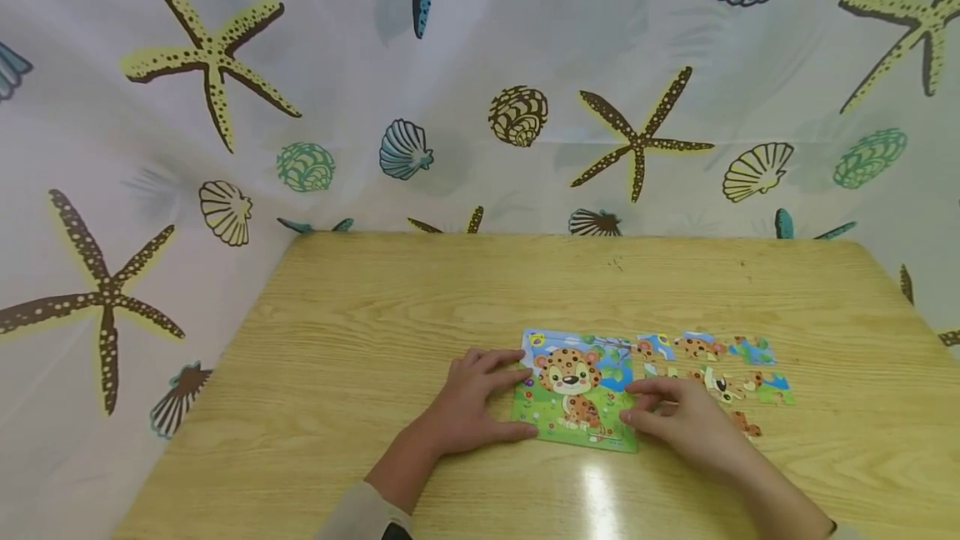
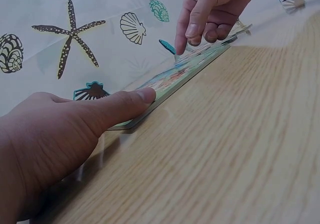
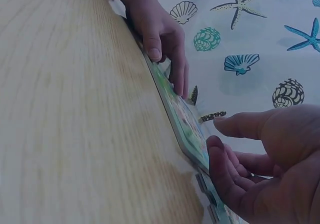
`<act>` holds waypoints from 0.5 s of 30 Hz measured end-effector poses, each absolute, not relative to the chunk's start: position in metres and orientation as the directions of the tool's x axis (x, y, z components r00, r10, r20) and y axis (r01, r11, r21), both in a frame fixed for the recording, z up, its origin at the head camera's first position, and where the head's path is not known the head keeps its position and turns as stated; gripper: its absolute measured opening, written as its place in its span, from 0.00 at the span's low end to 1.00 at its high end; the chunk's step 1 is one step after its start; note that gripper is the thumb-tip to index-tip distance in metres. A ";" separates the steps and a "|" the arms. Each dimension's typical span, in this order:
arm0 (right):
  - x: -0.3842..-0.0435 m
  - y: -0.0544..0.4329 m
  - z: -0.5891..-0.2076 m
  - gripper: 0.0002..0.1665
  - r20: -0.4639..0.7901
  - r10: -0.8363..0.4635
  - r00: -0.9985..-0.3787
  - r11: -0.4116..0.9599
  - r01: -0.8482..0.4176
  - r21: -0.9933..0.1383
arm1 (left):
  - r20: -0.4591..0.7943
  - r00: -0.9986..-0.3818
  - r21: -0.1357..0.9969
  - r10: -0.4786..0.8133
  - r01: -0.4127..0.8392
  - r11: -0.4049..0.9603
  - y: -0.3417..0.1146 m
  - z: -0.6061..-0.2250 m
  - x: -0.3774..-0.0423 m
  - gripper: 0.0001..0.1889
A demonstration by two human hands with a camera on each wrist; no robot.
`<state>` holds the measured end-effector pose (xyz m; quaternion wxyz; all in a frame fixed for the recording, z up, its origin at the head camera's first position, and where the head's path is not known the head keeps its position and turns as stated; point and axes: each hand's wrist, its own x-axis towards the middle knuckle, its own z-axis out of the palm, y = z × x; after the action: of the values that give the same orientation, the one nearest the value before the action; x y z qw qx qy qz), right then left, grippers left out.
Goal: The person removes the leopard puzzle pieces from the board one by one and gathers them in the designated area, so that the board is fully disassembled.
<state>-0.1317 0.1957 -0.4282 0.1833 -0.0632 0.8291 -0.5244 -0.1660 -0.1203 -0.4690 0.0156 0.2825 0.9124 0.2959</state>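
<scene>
A jigsaw puzzle board (image 1: 573,382) with a spotted leopard cub lies flat on the table. At its left edge my left hand (image 1: 480,402) rests with fingers spread; in the left wrist view the thumb (image 2: 145,95) lies on the board's rim. My right hand (image 1: 682,419) hovers by the board's right edge. Thumb and forefinger stand apart in the right wrist view, and I see nothing between them. Near the board's lower right, one piece (image 1: 604,433) shows a raised outline. Loose puzzle pieces (image 1: 753,350) lie right of the board, some partly hidden by my right hand.
The light wood-grain table (image 1: 360,315) reaches back to a white cloth (image 1: 465,90) printed with starfish and shells. The cloth also hangs along the left and right sides. Glare shows on the table in front of the board.
</scene>
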 end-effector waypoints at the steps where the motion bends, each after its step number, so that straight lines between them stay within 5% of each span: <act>1: -0.132 0.193 -0.428 0.33 -0.236 -0.296 -0.925 0.458 0.079 -0.885 | 0.138 -0.840 0.550 0.525 0.506 0.664 -0.120 -0.469 -0.166 0.40; 15: -0.133 0.163 -0.422 0.32 -0.221 -0.239 -0.945 0.736 -0.028 -0.677 | 0.130 -0.848 0.566 0.513 0.488 0.664 -0.120 -0.467 -0.165 0.40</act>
<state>-0.1332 0.1631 -0.4221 0.1485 -0.0726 0.9196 -0.3563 -0.1652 -0.1196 -0.4674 0.0205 0.2746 0.9120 0.3040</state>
